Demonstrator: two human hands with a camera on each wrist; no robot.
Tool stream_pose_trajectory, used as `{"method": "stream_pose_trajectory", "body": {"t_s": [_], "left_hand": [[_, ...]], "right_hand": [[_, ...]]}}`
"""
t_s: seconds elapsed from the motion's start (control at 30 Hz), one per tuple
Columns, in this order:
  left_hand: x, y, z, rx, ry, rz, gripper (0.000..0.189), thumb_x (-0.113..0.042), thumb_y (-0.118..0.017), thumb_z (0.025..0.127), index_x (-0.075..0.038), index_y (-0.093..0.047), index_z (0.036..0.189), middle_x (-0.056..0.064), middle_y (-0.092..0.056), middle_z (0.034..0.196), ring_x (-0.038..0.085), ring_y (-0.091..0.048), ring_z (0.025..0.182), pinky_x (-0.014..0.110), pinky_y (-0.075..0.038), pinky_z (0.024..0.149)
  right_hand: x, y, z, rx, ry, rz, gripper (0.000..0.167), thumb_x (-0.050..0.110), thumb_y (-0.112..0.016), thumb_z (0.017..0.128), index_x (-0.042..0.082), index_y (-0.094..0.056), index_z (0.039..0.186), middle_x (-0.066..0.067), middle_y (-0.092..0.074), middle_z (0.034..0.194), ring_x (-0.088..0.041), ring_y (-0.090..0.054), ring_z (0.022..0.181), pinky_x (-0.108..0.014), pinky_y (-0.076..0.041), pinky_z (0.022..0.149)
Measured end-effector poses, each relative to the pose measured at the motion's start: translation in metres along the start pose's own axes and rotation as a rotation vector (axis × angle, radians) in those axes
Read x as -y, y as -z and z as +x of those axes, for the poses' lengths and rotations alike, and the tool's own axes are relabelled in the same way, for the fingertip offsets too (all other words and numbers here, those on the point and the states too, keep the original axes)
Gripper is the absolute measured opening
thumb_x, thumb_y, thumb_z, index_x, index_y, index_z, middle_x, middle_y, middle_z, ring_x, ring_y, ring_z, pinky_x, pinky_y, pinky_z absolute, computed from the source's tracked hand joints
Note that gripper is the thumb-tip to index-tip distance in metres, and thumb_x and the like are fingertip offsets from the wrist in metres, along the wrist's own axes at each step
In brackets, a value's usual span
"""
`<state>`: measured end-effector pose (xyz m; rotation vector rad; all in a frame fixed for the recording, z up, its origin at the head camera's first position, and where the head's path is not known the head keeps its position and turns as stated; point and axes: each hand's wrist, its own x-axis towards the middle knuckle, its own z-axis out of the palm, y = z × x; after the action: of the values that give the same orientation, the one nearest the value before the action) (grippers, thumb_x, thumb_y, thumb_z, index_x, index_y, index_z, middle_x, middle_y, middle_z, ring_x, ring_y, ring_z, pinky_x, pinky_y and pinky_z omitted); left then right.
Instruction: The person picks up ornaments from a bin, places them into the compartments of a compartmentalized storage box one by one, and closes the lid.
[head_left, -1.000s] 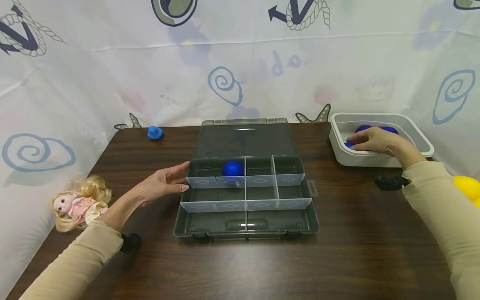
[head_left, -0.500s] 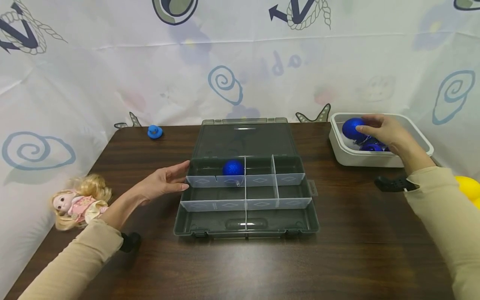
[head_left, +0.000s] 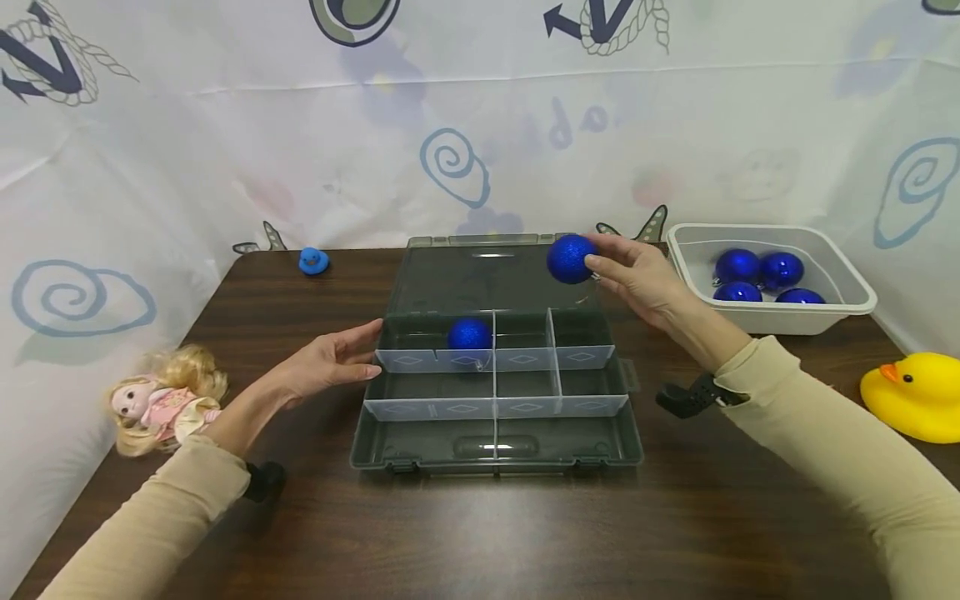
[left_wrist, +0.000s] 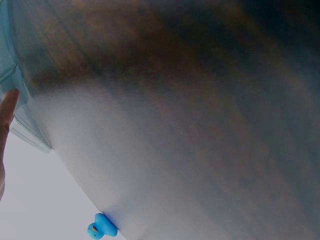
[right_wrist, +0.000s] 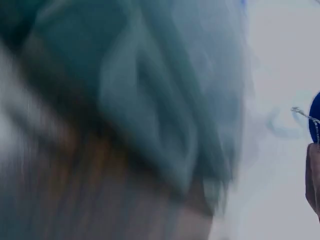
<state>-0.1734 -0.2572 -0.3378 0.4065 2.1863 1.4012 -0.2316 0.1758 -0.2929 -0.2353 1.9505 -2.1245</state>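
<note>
Pinching a glittery blue ball over the open lid, the right hand is appearing cut off in its wrist view; the left hand, fingers extended, is touching the box.

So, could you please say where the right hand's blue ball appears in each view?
Head: the held blue ball, slightly right of and above centre.
Left wrist: not in the picture.
Right wrist: the ball is cut off by the right edge, near mid-height.
Shared landmark: the compartment box, central in head, upper left in left wrist, blurred in right wrist.
</note>
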Motion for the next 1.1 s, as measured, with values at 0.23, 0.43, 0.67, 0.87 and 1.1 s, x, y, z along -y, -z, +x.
{"method": "stream_pose_trajectory", "body": {"t_s": [0.23, 0.43, 0.67, 0.87, 1.1], "left_hand": [[-0.001, 0.0, 0.002, 0.004, -0.005, -0.006, 0.084, -0.014, -0.064, 0.09, -0.001, -0.006, 0.151, 0.019, -0.002, 0.157, 0.042, -0.017, 0.14, 0.049, -0.027, 0.106], [-0.001, 0.0, 0.001, 0.007, -0.01, -0.006, 0.084, -0.014, -0.063, 0.09, -0.001, -0.006, 0.15, 0.019, -0.002, 0.157, 0.043, -0.017, 0.14, 0.048, -0.028, 0.105], [-0.001, 0.0, 0.001, 0.005, -0.009, -0.005, 0.084, -0.014, -0.064, 0.09, 0.0, -0.007, 0.15, 0.019, -0.002, 0.157, 0.043, -0.017, 0.14, 0.048, -0.028, 0.106], [-0.001, -0.001, -0.001, 0.003, -0.006, -0.01, 0.084, -0.015, -0.064, 0.09, 0.0, -0.007, 0.15, 0.019, -0.002, 0.157, 0.043, -0.016, 0.14, 0.049, -0.026, 0.106], [0.0, -0.001, -0.001, -0.003, -0.011, -0.014, 0.084, -0.016, -0.064, 0.09, 0.0, -0.008, 0.15, 0.019, -0.003, 0.157, 0.043, -0.016, 0.14, 0.048, -0.027, 0.105]], "right_hand": [[-0.015, -0.04, 0.007, 0.125, -0.027, -0.083, 0.048, 0.006, -0.054, 0.095, -0.001, -0.039, 0.141, -0.018, -0.041, 0.139, -0.029, -0.041, 0.127, -0.045, -0.031, 0.111], [-0.032, -0.048, 0.008, 0.256, 0.067, -0.306, 0.046, 0.006, -0.059, 0.092, 0.0, -0.046, 0.135, -0.019, -0.05, 0.133, -0.029, -0.051, 0.119, -0.043, -0.042, 0.103], [-0.039, -0.044, 0.01, 0.35, 0.193, -0.494, 0.047, 0.004, -0.066, 0.087, -0.001, -0.05, 0.13, -0.019, -0.054, 0.131, -0.032, -0.053, 0.121, -0.04, -0.046, 0.098], [-0.037, -0.045, 0.009, 0.381, 0.264, -0.624, 0.045, 0.002, -0.068, 0.084, -0.004, -0.054, 0.126, -0.02, -0.057, 0.126, -0.033, -0.056, 0.116, -0.043, -0.046, 0.098], [-0.038, -0.043, 0.01, 0.387, 0.258, -0.655, 0.042, 0.0, -0.065, 0.086, -0.007, -0.053, 0.125, -0.023, -0.055, 0.128, -0.033, -0.054, 0.12, -0.042, -0.044, 0.1]]}}
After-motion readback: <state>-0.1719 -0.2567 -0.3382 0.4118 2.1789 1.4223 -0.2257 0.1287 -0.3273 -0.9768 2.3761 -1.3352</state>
